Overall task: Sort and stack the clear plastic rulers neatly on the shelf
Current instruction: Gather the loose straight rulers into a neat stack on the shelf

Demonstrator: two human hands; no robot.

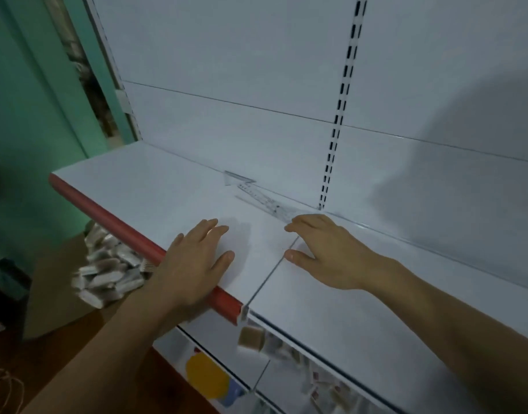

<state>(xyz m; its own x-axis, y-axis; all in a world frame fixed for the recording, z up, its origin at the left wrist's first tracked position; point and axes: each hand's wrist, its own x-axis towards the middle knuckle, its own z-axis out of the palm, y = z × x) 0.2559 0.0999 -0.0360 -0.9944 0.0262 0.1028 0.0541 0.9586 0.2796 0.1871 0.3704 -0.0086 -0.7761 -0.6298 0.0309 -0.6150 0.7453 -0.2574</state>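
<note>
Clear plastic rulers (264, 200) lie along the back of the white shelf (143, 186), against the rear panel; a triangular clear one (235, 178) sits at their left end. My right hand (325, 249) hovers or rests over the shelf with loosely spread fingers, its fingertips just in front of the rulers' right end. My left hand (197, 258) lies flat on the shelf near the red front edge, fingers straight, holding nothing. The rulers are nearly transparent and hard to separate from each other.
A red strip (113, 228) edges the left shelf's front. A seam (271, 273) splits two shelf boards. A slotted upright (340, 115) runs up the back panel. Below left sits a pile of small packets (107, 276) on a brown box; more packets lie on the lower shelf (316, 375).
</note>
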